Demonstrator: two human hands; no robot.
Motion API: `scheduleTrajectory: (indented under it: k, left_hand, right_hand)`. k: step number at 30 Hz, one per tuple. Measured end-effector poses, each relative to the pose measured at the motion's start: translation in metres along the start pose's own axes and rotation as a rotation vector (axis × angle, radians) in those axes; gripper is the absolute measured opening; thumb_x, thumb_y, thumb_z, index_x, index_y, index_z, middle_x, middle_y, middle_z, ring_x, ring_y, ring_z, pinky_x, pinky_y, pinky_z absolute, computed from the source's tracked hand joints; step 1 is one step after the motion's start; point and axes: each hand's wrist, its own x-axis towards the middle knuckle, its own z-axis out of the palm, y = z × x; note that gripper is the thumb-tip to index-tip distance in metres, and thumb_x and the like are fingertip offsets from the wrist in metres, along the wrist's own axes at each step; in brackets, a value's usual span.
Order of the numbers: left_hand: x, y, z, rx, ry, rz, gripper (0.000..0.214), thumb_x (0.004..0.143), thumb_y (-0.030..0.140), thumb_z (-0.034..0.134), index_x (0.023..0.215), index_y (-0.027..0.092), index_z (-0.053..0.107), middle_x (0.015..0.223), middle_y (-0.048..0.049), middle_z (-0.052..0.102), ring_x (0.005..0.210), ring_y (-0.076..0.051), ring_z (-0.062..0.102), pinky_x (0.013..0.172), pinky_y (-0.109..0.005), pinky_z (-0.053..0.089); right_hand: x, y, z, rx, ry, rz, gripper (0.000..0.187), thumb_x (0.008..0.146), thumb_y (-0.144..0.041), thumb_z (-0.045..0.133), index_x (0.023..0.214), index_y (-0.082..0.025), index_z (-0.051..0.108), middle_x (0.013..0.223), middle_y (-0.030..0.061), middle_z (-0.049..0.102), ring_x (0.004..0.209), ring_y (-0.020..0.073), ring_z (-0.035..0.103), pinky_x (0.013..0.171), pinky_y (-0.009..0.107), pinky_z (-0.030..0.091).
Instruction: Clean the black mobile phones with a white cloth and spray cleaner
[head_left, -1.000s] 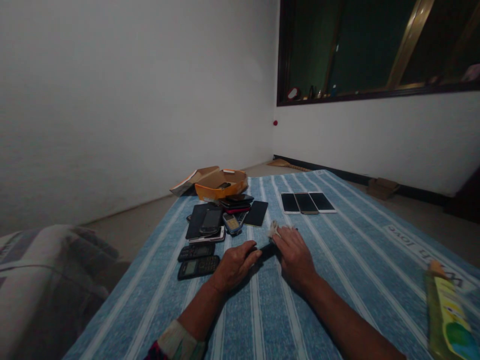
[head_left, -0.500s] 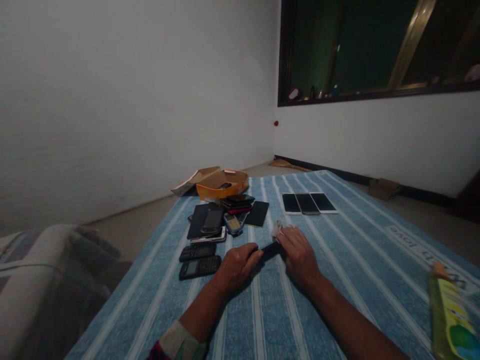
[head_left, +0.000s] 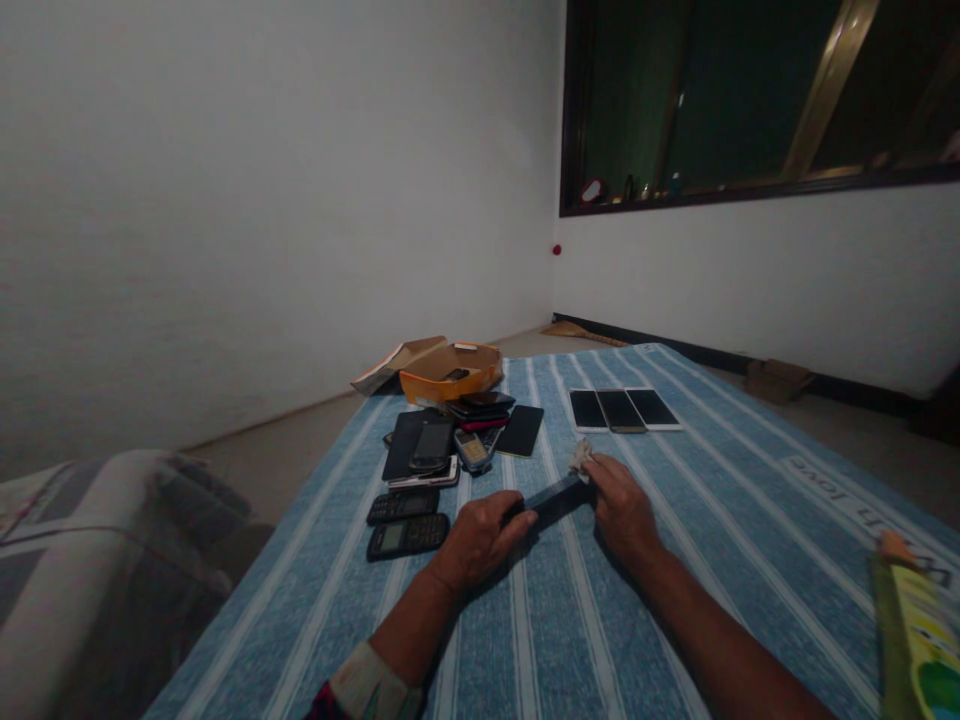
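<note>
My left hand (head_left: pixel 484 540) is closed round the near-left end of a dark smartphone (head_left: pixel 556 500), held slightly tilted over the striped cloth. At the phone's other end my right hand (head_left: pixel 624 510) pinches a crumpled whitish tissue (head_left: pixel 580 457) between thumb and fingers. Part of the phone's far end is covered by the right fingers. Close to my left wrist lie two black keypad phones, the nearer one (head_left: pixel 407 537) with a grey screen. Beyond them is a pile of phones, with a blue keypad phone (head_left: pixel 472 450) and a black slider-like phone (head_left: pixel 433 444) on top.
An open orange cardboard box (head_left: pixel 450 385) stands behind the pile. Three smartphones (head_left: pixel 622 411) lie side by side at the far right. A yellow-green packet (head_left: pixel 919 640) rests at the right edge. Grey-white fabric (head_left: pixel 97 560) bulges at the left, beside the blue striped cloth (head_left: pixel 480 660).
My right hand has slid with the tissue to the right, toward the phone's far end, baring more of the phone. My left hand keeps its hold. The view has shifted slightly.
</note>
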Motion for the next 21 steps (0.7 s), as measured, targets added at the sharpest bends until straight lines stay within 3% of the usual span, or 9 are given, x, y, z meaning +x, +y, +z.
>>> scheduleTrajectory:
  k: [9, 14, 21]
  left_hand:
    - [-0.001, 0.000, 0.002, -0.010, -0.015, -0.024, 0.030, 0.088, 0.045, 0.055, 0.093, 0.017, 0.065, 0.080, -0.0042, 0.068, 0.073, -0.018, 0.065, 0.067, -0.028, 0.050]
    - [-0.003, -0.003, 0.007, -0.021, 0.011, -0.045, 0.041, 0.080, 0.044, 0.066, 0.111, 0.017, 0.063, 0.100, -0.0091, 0.070, 0.092, -0.024, 0.067, 0.080, -0.033, 0.053]
    - [-0.004, -0.005, 0.011, -0.037, 0.031, -0.049, 0.055, 0.073, 0.040, 0.074, 0.121, 0.018, 0.058, 0.110, -0.0102, 0.068, 0.100, -0.026, 0.065, 0.089, -0.040, 0.053]
  right_hand:
    - [0.002, 0.008, -0.001, 0.076, 0.020, 0.105, 0.051, 0.072, 0.002, 0.037, 0.106, -0.017, 0.069, 0.103, 0.0085, 0.068, 0.097, 0.0201, 0.064, 0.087, 0.034, 0.052]
    - [0.000, 0.012, -0.003, 0.011, -0.015, 0.155, 0.051, 0.069, 0.002, 0.037, 0.103, -0.018, 0.070, 0.093, 0.0065, 0.068, 0.090, 0.0198, 0.065, 0.082, 0.032, 0.052]
    - [-0.003, 0.000, -0.007, -0.209, -0.136, 0.008, 0.045, 0.073, 0.005, 0.041, 0.106, -0.016, 0.065, 0.099, 0.0108, 0.066, 0.095, 0.0234, 0.059, 0.081, 0.033, 0.051]
